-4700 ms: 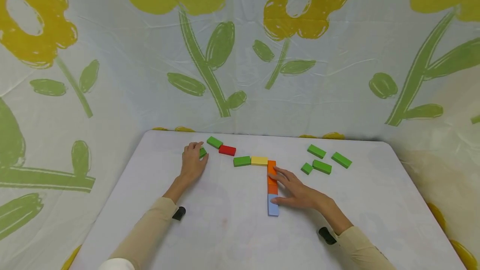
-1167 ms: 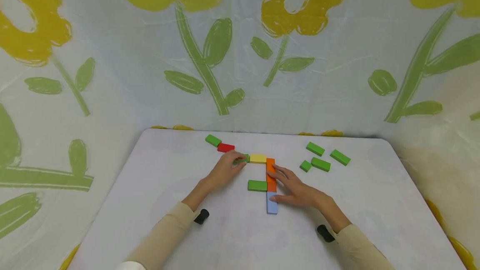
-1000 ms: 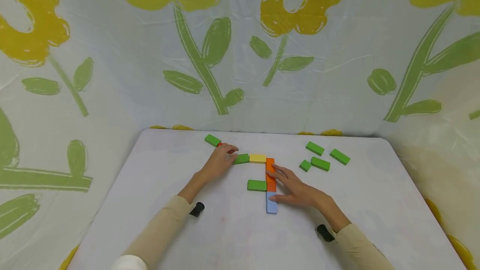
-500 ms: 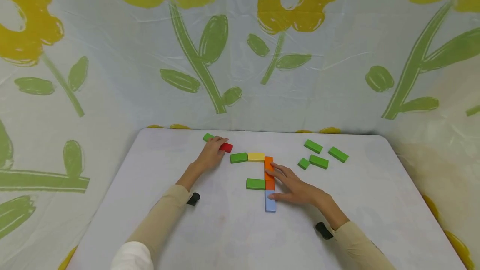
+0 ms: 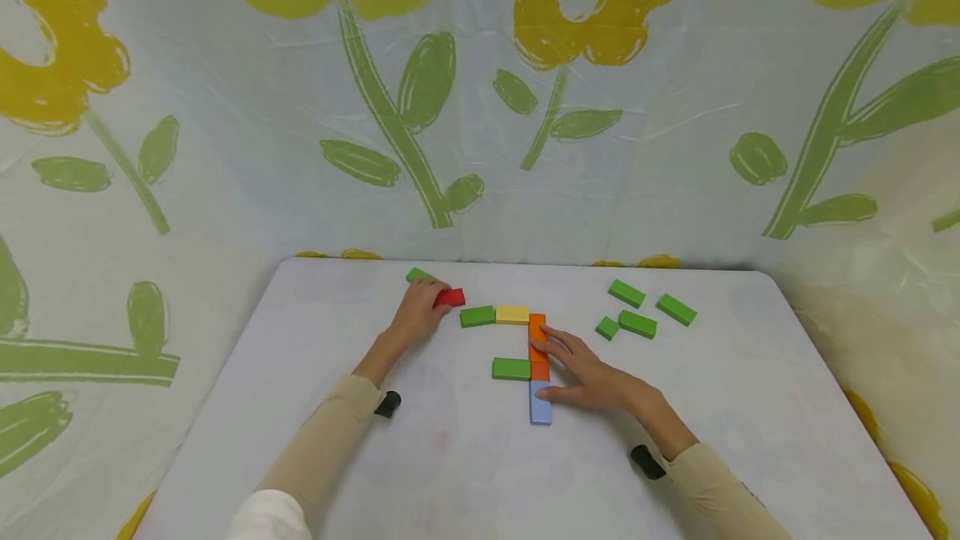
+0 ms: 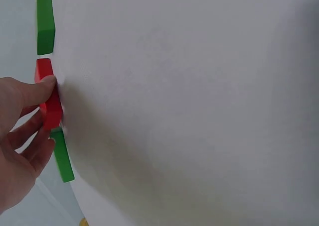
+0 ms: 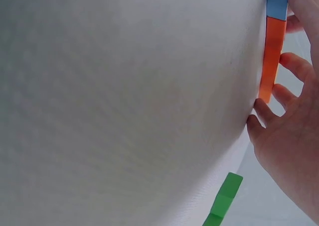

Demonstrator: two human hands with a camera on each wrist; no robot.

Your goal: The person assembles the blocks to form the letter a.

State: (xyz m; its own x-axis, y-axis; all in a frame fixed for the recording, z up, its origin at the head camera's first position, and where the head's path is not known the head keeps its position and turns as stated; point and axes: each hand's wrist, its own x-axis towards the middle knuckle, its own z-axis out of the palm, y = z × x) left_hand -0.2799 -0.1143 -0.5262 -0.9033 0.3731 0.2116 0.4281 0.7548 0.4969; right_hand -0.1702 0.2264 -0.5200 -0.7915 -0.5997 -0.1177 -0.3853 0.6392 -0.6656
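Note:
My left hand (image 5: 416, 313) pinches a red block (image 5: 450, 297) between thumb and fingers; the left wrist view shows the thumb on the near face of the red block (image 6: 53, 109). Behind its fingers a green block (image 5: 417, 274) is partly hidden. My right hand (image 5: 596, 377) rests with fingers spread along a column: a long orange block (image 5: 537, 328), a small orange block (image 5: 540, 371) and a blue block (image 5: 541, 412), its thumb on the blue one. A green block (image 5: 512, 369) abuts the column's left side. From the column's top, a yellow block (image 5: 512, 315) and a green block (image 6: 45, 24) extend left.
Several loose green blocks lie at the back right, among them a long green block (image 5: 677, 309) and a small green block (image 5: 607, 327). The white table (image 5: 450, 473) ends at a flower-print cloth (image 5: 652, 215) behind. Each wrist carries a small black camera (image 5: 647, 462).
A green block has come from the far left to the column's left side. My left hand then let go of the upper green block, moved left and took hold of the red block. My right hand stays put.

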